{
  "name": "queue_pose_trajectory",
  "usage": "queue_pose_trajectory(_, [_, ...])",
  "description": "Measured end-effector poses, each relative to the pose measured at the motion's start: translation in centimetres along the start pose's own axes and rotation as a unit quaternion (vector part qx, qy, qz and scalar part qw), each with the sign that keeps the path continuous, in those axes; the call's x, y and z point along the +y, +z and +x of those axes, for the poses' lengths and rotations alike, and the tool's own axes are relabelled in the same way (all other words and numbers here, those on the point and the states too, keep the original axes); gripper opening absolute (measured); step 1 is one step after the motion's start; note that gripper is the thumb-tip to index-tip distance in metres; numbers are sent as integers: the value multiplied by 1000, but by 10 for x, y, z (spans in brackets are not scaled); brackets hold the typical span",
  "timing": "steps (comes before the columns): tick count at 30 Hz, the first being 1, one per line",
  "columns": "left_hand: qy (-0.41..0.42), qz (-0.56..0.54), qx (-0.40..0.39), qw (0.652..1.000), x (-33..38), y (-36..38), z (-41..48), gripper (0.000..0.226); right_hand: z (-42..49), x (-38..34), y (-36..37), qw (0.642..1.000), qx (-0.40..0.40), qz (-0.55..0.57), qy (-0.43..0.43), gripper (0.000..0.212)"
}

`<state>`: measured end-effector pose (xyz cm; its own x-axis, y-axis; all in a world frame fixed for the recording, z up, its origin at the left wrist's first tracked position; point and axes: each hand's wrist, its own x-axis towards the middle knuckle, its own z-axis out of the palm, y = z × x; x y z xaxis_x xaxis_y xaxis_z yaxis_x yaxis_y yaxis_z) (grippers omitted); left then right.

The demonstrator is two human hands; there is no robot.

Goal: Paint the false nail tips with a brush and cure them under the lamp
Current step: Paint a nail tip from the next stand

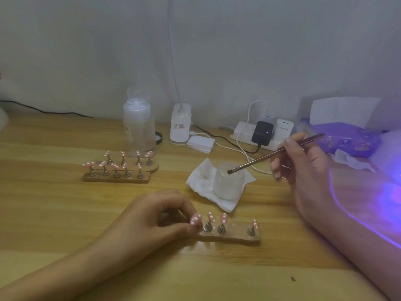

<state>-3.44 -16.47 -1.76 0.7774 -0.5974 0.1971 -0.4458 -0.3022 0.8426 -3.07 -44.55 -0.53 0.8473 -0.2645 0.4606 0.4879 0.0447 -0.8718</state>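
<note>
A wooden holder strip (235, 235) lies near the table's front with pink, white-dotted nail tips (223, 218) standing on metal stands. My left hand (152, 220) pinches the leftmost nail tip's stand (194, 220) at the strip's left end. My right hand (303, 168) holds a thin brush (269, 156) with its bristle end hovering over a small clear jar (229, 181) that stands on a white tissue. At the right edge the curing lamp (390, 192) casts violet light on the table.
Two more wooden strips with pink dotted tips (118, 167) stand at mid-left. Behind them are a clear pump bottle (138, 127), a white clip lamp base (180, 127), a power strip with chargers and cables (260, 131), and a purple tissue pack (347, 140).
</note>
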Motion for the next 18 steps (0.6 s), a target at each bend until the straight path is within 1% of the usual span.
queue_pose_trajectory(4, [20,22,-5,1000,1,6,0,7,2,-6,3,995,-62,-74,-25,16])
queue_pose_trajectory(7, [38,45,-2,998,0,6,-1,8,3,-7,4,988,-98,-118,-35,17])
queue_pose_trajectory(10, [86,85,-4,993,-1,6,-1,11,3,-7,6,983,-107,-146,-43,19])
queue_pose_trajectory(13, [147,132,-1,980,0,7,-2,13,3,-4,6,980,-115,-157,-33,19])
queue_pose_trajectory(16, [179,208,32,961,-2,7,-4,14,2,-2,8,981,-115,-156,-12,18])
queue_pose_trajectory(18, [194,245,68,948,1,8,-5,9,2,-2,9,984,-109,-141,1,18])
